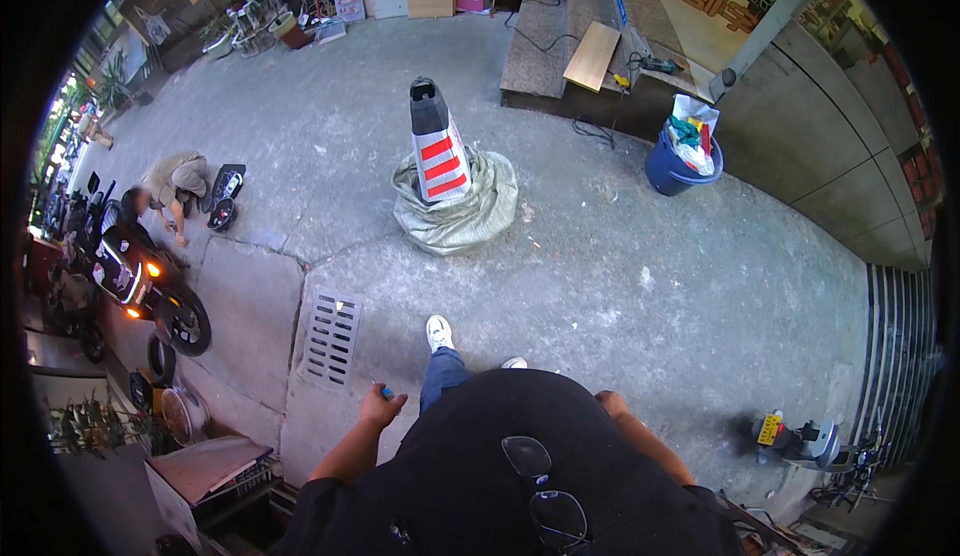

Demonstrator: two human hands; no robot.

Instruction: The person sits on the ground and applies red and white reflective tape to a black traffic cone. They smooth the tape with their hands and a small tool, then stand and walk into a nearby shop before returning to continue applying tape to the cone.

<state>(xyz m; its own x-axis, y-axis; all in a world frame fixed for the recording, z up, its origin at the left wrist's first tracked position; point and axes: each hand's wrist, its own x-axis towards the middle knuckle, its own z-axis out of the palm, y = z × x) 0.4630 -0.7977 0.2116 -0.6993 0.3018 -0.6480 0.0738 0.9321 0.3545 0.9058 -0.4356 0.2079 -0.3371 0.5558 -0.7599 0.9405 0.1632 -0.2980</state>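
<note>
My left hand (382, 406) hangs at my side, fingers curled around a small blue object (387, 392) too small to identify. At my other side hangs my right hand (613, 403), its fingers partly hidden behind my black shirt (480, 466). Whether it holds anything is not visible. Eyeglasses (544, 485) hang at the front of the shirt. Ahead of my white shoe (439, 333), a black-topped traffic cone (439, 147) with red and white stripes stands in a bunched, pale green woven sack (457, 222) on the concrete.
A slotted drain grate (331, 340) lies left of my feet. Farther left, a person (176, 181) crouches by a motorcycle (142, 278) with lit lamps. Stone steps (532, 49) hold a board (592, 55) and a corded power tool (658, 65). A full blue bucket (671, 169) stands nearby.
</note>
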